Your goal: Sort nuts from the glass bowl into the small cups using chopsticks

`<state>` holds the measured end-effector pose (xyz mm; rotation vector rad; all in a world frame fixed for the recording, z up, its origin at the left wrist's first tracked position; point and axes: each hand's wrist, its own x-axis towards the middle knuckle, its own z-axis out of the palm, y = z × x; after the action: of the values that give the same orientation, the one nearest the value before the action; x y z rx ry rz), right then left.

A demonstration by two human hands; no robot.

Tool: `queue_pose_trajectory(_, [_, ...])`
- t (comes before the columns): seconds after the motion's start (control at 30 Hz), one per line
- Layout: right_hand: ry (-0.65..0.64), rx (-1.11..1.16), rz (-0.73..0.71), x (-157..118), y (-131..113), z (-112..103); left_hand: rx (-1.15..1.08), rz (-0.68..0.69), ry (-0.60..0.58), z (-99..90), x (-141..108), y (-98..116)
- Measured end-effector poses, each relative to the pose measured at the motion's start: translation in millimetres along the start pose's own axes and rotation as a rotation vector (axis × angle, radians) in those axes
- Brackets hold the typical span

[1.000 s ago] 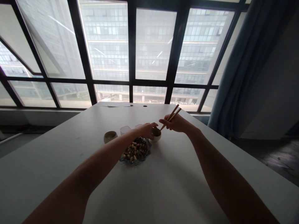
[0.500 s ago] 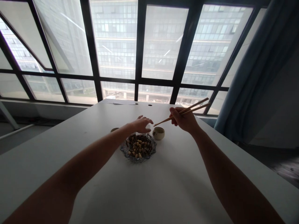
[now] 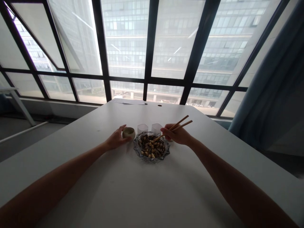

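Observation:
My left hand (image 3: 118,137) is round the left side of a small ceramic cup (image 3: 129,134), its thumb and fingers against the wall. Wooden chopsticks (image 3: 180,124) are held in my right hand (image 3: 177,133), and their tips reach into the glass bowl (image 3: 152,159). Peanuts (image 3: 152,152) and darker seeds (image 3: 162,147) fill this scalloped bowl. Whether the tips pinch a nut is too small to tell. Behind the bowl stand two clear containers (image 3: 142,128), (image 3: 156,127). The second ceramic cup is almost wholly hidden by my right hand.
The white table (image 3: 133,196) stretches away to large windows. Papers (image 3: 129,101) lie at its far edge, near two dark round spots. A blue curtain (image 3: 263,95) hangs at the right.
My left hand has moved left from above the bowl's rear to the left cup. My right hand has come left and down, bringing the chopstick tips into the bowl. The view has shifted slightly.

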<state>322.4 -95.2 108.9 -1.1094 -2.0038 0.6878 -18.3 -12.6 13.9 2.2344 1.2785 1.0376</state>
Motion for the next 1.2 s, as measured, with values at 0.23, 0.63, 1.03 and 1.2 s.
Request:
queue_pose_trajectory(0.23, [0.367,0.264,0.172,10,7,-8,-0.124,0.099,0.078,7.0,-6,9])
queue_pose_trajectory(0.63, [0.468,0.429,0.255,13,12,-8,-0.072,0.161,0.119,6.2,-12,13])
queue_pose_trajectory(1.03, [0.346,0.159,0.13,7,2,-15,-0.051,-0.064,0.062,-3.7,3,8])
queue_pose_trajectory(1.2, [0.341,0.135,0.149,8,4,-22,0.231,0.158,0.066,-8.7,29,45])
